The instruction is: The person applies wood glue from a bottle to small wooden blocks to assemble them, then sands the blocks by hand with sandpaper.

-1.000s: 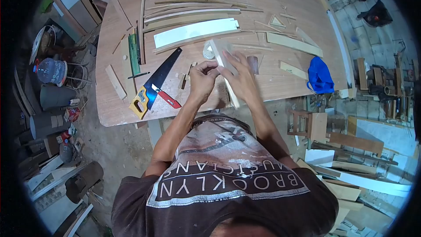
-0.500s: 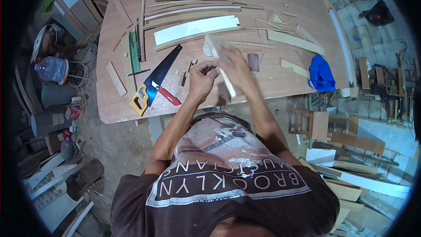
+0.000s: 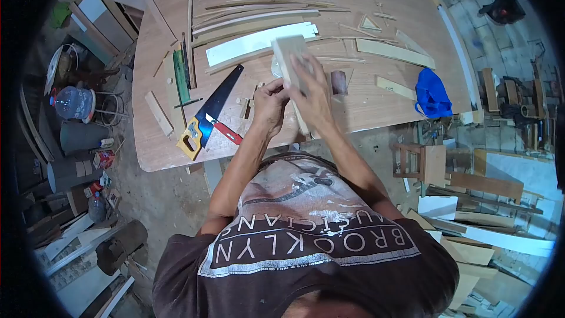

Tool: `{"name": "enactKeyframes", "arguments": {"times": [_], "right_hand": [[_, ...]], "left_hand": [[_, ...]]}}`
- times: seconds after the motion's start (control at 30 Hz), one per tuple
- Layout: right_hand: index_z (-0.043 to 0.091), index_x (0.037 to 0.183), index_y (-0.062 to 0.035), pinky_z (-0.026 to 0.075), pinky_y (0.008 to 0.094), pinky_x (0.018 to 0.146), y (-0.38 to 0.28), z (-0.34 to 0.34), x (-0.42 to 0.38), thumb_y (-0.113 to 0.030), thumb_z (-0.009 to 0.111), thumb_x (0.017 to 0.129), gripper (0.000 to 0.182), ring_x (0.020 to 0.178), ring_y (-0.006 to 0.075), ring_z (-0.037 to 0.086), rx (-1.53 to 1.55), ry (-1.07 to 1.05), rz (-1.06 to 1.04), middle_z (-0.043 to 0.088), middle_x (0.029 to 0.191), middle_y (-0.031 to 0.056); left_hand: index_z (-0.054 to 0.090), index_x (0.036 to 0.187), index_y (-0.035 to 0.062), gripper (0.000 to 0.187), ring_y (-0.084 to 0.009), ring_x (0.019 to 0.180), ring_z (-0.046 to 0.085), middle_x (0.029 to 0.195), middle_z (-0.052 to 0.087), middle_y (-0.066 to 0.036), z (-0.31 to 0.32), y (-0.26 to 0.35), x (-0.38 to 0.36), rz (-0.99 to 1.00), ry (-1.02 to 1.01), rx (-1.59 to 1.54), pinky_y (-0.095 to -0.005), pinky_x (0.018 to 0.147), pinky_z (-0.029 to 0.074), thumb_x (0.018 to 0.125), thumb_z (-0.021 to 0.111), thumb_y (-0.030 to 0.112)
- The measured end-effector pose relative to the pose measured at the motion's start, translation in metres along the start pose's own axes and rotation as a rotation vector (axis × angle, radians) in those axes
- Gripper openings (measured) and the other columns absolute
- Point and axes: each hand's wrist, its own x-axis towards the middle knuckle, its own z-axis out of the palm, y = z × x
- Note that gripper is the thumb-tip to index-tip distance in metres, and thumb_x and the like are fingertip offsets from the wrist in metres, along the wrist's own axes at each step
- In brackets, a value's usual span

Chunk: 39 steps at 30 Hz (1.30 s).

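Head view: one pale wooden piece [image 3: 286, 53], held up over the near-middle edge of the tabletop [image 3: 360, 109], its long side running near to far. Right hand [image 3: 311, 91]: clamped on the piece, fingers laid along its right side, so that its weight is apparently carried there. Left hand [image 3: 269, 106]: fingers curled in, tips brought to the left edge of the piece, seemingly to steady it; whether anything small is pinched cannot be told. Hands: drawn close together, with the piece between.

Left of the hands: one handsaw [image 3: 216, 104], laid flat, its yellow handle turned to the near edge, probably for easy pick-up; one red utility knife [image 3: 226, 131], set beside it, its tip at the saw's blade; small wood offcuts [image 3: 244, 108], left just beside the left hand.

Far side: one white board [image 3: 253, 46] and thin wood strips [image 3: 265, 5], laid roughly lengthwise, presumably so that the near space is kept free for handling. Right: one blue bag-like item [image 3: 432, 95], set near the table's edge, well apart from the hands.
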Motion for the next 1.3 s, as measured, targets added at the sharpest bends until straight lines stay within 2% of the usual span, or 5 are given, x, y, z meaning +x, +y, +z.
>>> {"name": "enactKeyframes", "arguments": {"times": [0.3,0.63,0.7,1.1,1.3], "right_hand": [[0.053,0.129,-0.0025,0.038,0.0407,0.101,0.034,-0.017,-0.025,-0.016,0.068,0.078,0.055,0.122,0.0317,0.044,0.012,0.086,-0.009,0.040,0.136,0.0203],[0.055,0.130,-0.0109,0.034,0.0438,0.103,0.041,-0.018,-0.054,-0.018,0.068,0.076,0.055,0.123,0.0381,0.041,-0.176,-0.131,-0.099,0.039,0.137,0.0206],[0.055,0.129,-0.0109,0.034,0.0429,0.104,0.049,-0.022,-0.053,-0.016,0.068,0.077,0.055,0.124,0.0360,0.041,0.041,-0.036,0.078,0.039,0.137,0.0194],[0.056,0.127,-0.0072,0.036,0.0433,0.103,0.037,-0.014,-0.064,-0.016,0.068,0.075,0.054,0.123,0.0372,0.040,-0.082,-0.122,0.014,0.038,0.138,0.0200],[0.056,0.128,-0.0097,0.035,0.0440,0.103,0.014,-0.004,0.003,-0.019,0.069,0.076,0.054,0.123,0.0362,0.042,-0.038,0.030,-0.075,0.041,0.135,0.0201]], "left_hand": [[0.061,0.111,-0.0059,0.029,-0.0164,0.090,0.062,0.101,0.065,-0.012,-0.003,-0.001,0.003,-0.093,0.099,-0.176,-0.0259,0.081,0.050,0.082,0.062,-0.004],[0.060,0.111,-0.0057,0.028,-0.0177,0.091,0.061,0.100,0.064,-0.010,-0.008,0.001,0.005,-0.105,0.070,-0.310,-0.0265,0.083,0.050,0.083,0.061,-0.003],[0.059,0.111,-0.0052,0.028,-0.0179,0.091,0.061,0.097,0.064,-0.008,-0.008,0.000,0.003,-0.119,0.102,-0.261,-0.0269,0.084,0.049,0.083,0.060,-0.001],[0.053,0.118,-0.0084,0.033,-0.0183,0.089,0.062,0.102,0.062,-0.014,-0.026,-0.003,0.018,-0.112,0.085,-0.352,-0.0279,0.082,0.052,0.086,0.056,-0.004],[0.053,0.118,-0.0088,0.033,-0.0175,0.093,0.061,0.102,0.062,-0.011,-0.013,0.003,0.013,-0.132,0.042,-0.316,-0.0265,0.083,0.052,0.086,0.055,-0.004]]}}
